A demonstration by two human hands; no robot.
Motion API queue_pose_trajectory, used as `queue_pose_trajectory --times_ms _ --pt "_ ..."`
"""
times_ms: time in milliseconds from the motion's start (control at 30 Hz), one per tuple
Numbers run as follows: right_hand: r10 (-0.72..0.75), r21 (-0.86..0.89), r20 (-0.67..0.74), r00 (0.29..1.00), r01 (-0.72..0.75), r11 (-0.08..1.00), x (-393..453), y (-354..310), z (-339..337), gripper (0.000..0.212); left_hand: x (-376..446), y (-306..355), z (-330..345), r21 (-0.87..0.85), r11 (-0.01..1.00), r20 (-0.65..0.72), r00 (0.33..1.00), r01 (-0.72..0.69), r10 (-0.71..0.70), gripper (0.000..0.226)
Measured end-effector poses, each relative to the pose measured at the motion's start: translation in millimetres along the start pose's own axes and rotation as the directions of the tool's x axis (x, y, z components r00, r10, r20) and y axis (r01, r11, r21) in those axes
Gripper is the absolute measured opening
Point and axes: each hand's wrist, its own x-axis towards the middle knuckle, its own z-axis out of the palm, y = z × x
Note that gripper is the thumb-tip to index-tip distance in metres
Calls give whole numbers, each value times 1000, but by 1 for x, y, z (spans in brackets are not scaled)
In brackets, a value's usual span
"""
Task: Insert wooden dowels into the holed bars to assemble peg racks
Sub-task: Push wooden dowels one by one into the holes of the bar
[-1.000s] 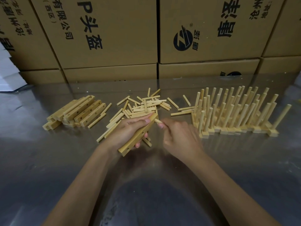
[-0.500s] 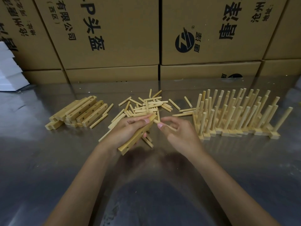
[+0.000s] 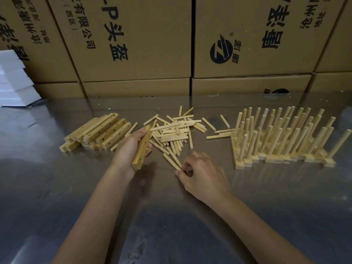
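Gripping holed bar [image 3: 142, 147] w/ left hand [image 3: 129, 149]; right hand [image 3: 202, 174] fingers [image 3: 183, 167] pinching dowel [image 3: 174, 160] end

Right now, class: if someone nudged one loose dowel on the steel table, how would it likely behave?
A loose dowel is round, so it would probably roll. The table looks smooth and shiny, so it may also slide. It looks like a straight wooden stick, likely stiff and light.

The right hand [image 3: 202, 174] at frame centre is motion-blurred, so whether its fingertips [image 3: 178, 171] actually pinch the near dowel [image 3: 172, 159] cannot be told. The left hand [image 3: 129, 147] hides part of the holed bar [image 3: 142, 147]. The white stack [image 3: 13, 80] is cut off at the left edge.
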Motion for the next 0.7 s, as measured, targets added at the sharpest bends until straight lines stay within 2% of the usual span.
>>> queue_pose_trajectory --times_ms 133,200,233,333,400,433,533,700 --pt "58 -6 39 998 -58 998 -1 1 -8 14 -1 1 1 -51 998 25 999 31 -29 22" --pt "150 113 54 987 -155 981 1 0 -14 13 -1 2 2 -63 997 48 998 37 -34 26" --pt "200 228 69 977 -211 951 3 -1 -18 12 -1 2 2 -65 997 54 998 38 -35 26" --pt "238 629 177 955 -296 719 7 -6 -37 10 -3 1 5 -70 997 70 997 42 -37 27" --pt "191 778 206 960 -279 562 7 -9 -48 9 -5 1 7 -69 997 78 996 42 -36 28" --pt "173 814 185 967 -249 524 6 -11 -52 8 -6 1 8 -71 997 87 996 38 -32 28" --pt "152 851 85 985 -151 502 4 -19 -55 15 -10 1 15 -48 999 126 992 16 -10 28" --pt "133 812 -6 991 -73 579 4 -18 -53 21 -16 -1 23 18 1000 177 984 -10 7 29"
